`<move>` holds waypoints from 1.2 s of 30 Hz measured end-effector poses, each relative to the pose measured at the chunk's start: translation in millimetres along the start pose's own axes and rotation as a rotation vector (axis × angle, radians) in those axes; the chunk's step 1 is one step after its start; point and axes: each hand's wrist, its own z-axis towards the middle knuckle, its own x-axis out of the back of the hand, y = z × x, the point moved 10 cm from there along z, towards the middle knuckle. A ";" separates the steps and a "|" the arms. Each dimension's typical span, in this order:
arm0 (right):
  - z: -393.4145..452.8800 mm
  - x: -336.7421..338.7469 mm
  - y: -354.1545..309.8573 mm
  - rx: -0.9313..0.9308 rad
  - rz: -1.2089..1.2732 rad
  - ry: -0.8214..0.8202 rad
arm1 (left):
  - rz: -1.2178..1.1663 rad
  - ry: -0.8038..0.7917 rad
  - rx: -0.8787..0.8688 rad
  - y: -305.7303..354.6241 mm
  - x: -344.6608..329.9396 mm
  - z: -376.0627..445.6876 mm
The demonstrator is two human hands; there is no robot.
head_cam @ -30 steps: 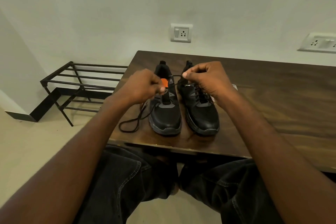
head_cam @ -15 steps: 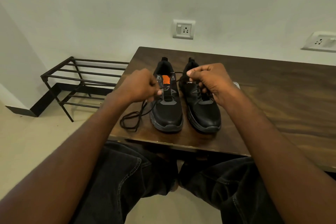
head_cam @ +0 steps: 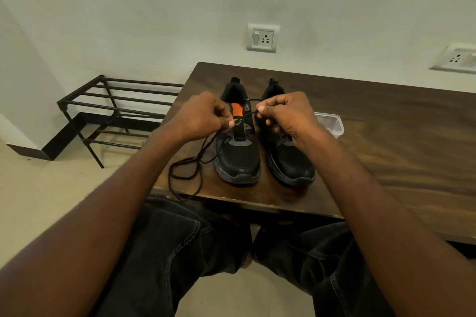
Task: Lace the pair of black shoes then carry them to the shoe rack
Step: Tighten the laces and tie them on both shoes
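Two black shoes stand side by side on the dark wooden table (head_cam: 386, 136), toes toward me. The left shoe (head_cam: 238, 157) has an orange patch on its tongue. The right shoe (head_cam: 291, 162) is partly hidden by my right hand. My left hand (head_cam: 203, 118) pinches the black lace (head_cam: 185, 170) at the left shoe's eyelets. My right hand (head_cam: 286, 113) pinches the lace's other end above the tongue. The slack lace loops over the table's front left edge.
A black metal shoe rack (head_cam: 113, 110) stands on the floor left of the table. A small clear plastic container (head_cam: 331, 123) sits on the table right of the shoes. Two wall sockets (head_cam: 262, 38) are behind. My legs in dark jeans are under the table edge.
Both hands have stayed at the left shoe's upper eyelets, shifting slightly. The slack lace loop has slid further out over the table's front left edge.
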 end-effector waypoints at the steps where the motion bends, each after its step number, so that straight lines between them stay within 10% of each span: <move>1: 0.2 -3.7 1.2 0.004 -0.024 -0.028 | -0.046 -0.012 0.004 -0.3 -1.2 -0.4; 9: 6.8 -17.2 -11.7 0.150 -0.048 0.012 | -0.398 0.042 0.096 4.4 -10.0 2.6; 16: 16.7 -27.8 7.8 0.077 0.033 0.022 | -0.299 0.137 0.058 -10.2 -8.3 11.5; 24: 31.2 -40.3 25.3 0.102 -0.546 0.093 | 0.139 0.187 -0.014 -3.6 -10.5 9.7; 36: 39.2 -27.7 48.0 -0.082 -0.217 0.017 | 0.390 0.087 -0.067 10.0 -37.1 18.7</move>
